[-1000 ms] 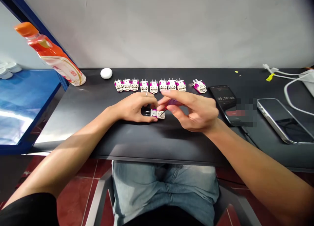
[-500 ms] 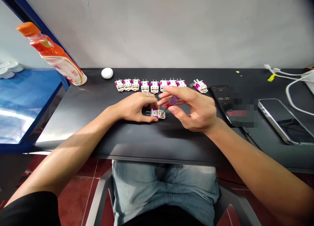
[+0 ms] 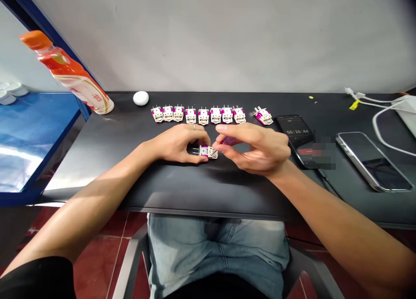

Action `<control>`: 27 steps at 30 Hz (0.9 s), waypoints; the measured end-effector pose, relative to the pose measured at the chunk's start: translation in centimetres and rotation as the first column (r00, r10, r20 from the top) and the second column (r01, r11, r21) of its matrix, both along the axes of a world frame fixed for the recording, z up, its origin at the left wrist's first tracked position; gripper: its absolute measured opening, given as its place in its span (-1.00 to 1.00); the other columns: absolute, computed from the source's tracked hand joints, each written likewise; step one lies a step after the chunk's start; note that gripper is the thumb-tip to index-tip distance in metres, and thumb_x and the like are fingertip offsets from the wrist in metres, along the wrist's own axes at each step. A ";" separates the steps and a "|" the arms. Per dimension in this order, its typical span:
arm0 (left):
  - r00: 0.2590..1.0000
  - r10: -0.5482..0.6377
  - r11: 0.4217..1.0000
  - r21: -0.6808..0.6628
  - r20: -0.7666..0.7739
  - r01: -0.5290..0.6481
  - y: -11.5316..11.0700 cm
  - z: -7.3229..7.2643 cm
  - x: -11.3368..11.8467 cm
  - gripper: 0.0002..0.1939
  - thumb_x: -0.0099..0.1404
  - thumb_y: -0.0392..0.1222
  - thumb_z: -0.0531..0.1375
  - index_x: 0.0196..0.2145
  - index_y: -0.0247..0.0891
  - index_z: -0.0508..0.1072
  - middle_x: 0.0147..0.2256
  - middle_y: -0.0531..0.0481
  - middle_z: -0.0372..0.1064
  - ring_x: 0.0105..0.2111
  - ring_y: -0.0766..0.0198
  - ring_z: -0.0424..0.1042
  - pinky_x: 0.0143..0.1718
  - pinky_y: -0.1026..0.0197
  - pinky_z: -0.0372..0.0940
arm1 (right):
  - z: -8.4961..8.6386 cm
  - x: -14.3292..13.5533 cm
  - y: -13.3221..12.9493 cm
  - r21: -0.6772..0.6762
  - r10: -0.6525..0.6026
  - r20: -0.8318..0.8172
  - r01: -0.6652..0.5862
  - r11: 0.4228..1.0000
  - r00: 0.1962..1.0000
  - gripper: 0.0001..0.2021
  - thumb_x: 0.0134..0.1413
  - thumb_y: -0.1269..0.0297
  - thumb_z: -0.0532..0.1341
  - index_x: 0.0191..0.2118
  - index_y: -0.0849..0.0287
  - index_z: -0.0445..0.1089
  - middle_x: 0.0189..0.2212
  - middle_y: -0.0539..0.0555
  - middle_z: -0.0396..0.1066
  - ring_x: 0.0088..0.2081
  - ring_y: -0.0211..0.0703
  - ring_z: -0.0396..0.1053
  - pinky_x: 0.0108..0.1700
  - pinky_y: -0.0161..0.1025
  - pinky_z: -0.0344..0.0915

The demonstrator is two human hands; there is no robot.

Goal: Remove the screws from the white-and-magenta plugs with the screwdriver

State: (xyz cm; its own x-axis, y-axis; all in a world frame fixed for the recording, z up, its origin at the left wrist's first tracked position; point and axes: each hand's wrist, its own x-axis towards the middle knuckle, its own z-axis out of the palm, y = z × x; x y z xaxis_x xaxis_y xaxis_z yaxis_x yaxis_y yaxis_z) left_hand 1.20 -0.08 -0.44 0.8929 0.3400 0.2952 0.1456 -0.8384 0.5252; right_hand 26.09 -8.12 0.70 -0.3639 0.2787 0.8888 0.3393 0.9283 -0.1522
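Observation:
Between the thumb and fingers of my left hand [image 3: 178, 144] is a small white and purple plug [image 3: 204, 151], lying on the dark table with its metal pins toward my palm. My right hand [image 3: 256, 146] grips a screwdriver [image 3: 229, 141] by its see-through purple handle, mostly covered by the fingers. The screwdriver's tip is at the right end of the plug; whether it sits in a screw is too small to tell. Behind my hands stands a row of several similar plugs [image 3: 190, 115], pins pointing to the wall. One more plug [image 3: 263, 116] lies apart at the row's right.
A dark phone [image 3: 294, 132] showing a timer lies right of my right hand, with a second phone [image 3: 373, 160] beyond it. White cables [image 3: 378, 121] are at the far right. A white egg-shaped object [image 3: 141, 98] and an orange-capped bottle [image 3: 74, 73] stand at the back left.
My right fingers have closed further around the screwdriver handle, and the hand has turned slightly. My left hand keeps its hold on the plug. The whole view has shifted a little.

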 end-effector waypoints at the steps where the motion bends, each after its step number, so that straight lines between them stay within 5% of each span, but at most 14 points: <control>1: 1.000 -0.006 1.000 0.005 0.017 0.006 0.0 0.0 0.0 -0.73 0.46 0.02 0.44 -0.08 -0.22 0.62 -0.17 -0.09 0.65 -0.20 0.13 0.60 -0.14 0.17 0.38 | 0.0 0.0 0.0 -0.043 0.014 0.011 -0.014 0.999 1.000 -0.15 0.35 0.60 0.43 0.62 -0.12 0.31 0.05 0.02 0.79 -0.14 -0.10 0.78 -0.17 -0.24 0.82; 4: 0.999 -0.013 1.000 0.009 0.031 0.013 0.0 0.0 0.0 -0.73 0.45 0.02 0.44 -0.09 -0.22 0.62 -0.18 -0.08 0.64 -0.21 0.13 0.59 -0.15 0.18 0.37 | -0.2 -0.1 0.1 -0.138 0.049 -0.008 -0.049 0.989 0.999 -0.19 0.44 0.62 0.31 0.64 -0.13 0.26 0.21 0.05 0.74 -0.04 -0.13 0.79 -0.20 -0.29 0.80; 8: 1.000 -0.010 1.000 -0.022 -0.012 0.010 -0.1 0.3 0.0 -0.75 0.46 0.01 0.44 -0.09 -0.21 0.62 -0.18 -0.07 0.64 -0.23 0.15 0.58 -0.20 0.20 0.35 | -0.6 -0.1 0.1 -0.029 0.007 -0.074 -0.010 1.000 0.997 -0.21 0.33 0.54 0.49 0.55 -0.17 0.41 0.03 -0.02 0.79 -0.27 -0.19 0.75 -0.25 -0.30 0.79; 12: 1.000 -0.012 1.000 -0.017 0.021 0.013 -0.1 0.4 0.0 -0.74 0.45 0.03 0.44 -0.14 -0.22 0.60 -0.21 -0.07 0.62 -0.24 0.15 0.57 -0.18 0.18 0.35 | -0.7 -0.1 -0.1 -0.255 0.051 -0.016 -0.054 0.965 0.999 -0.32 0.49 0.53 0.30 0.58 -0.09 0.35 0.16 0.05 0.74 -0.07 -0.14 0.80 -0.07 -0.24 0.82; 17: 0.999 -0.005 0.999 -0.043 -0.036 0.003 -0.2 0.4 0.1 -0.75 0.46 0.01 0.41 -0.07 -0.22 0.62 -0.14 -0.10 0.64 -0.20 0.13 0.59 -0.16 0.17 0.37 | -0.5 0.1 -0.1 -0.069 -0.002 -0.025 0.000 0.998 1.000 -0.28 0.35 0.52 0.46 0.50 -0.13 0.44 -0.07 -0.05 0.79 -0.29 -0.17 0.76 -0.15 -0.27 0.80; 22: 1.000 -0.004 0.999 -0.036 -0.010 0.003 -0.1 0.3 0.1 -0.73 0.46 0.06 0.40 -0.13 -0.20 0.61 -0.19 -0.09 0.65 -0.21 0.11 0.59 -0.14 0.16 0.39 | -0.7 0.5 -0.2 -0.335 0.179 0.050 -0.152 0.930 0.983 -0.17 0.46 0.57 0.28 0.68 -0.15 0.15 0.41 0.12 0.60 0.11 -0.06 0.79 0.08 -0.17 0.80; 27: 0.999 0.009 1.000 -0.025 -0.048 -0.010 -0.2 0.5 0.2 -0.75 0.45 0.03 0.39 -0.10 -0.20 0.61 -0.14 -0.11 0.65 -0.23 0.13 0.58 -0.18 0.17 0.36 | -0.6 0.4 0.1 -0.065 0.023 -0.007 -0.024 0.998 1.000 -0.12 0.25 0.55 0.54 0.57 -0.15 0.37 -0.06 -0.06 0.81 -0.28 -0.19 0.78 -0.14 -0.34 0.78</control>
State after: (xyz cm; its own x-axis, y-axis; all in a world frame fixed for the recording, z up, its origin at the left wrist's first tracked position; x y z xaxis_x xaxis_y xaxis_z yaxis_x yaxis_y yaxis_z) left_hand 1.35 -0.31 0.08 0.9024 0.3555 0.2436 0.1792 -0.8236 0.5382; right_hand 26.53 -8.06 0.08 -0.3655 0.3272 0.8714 0.3164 0.9241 -0.2143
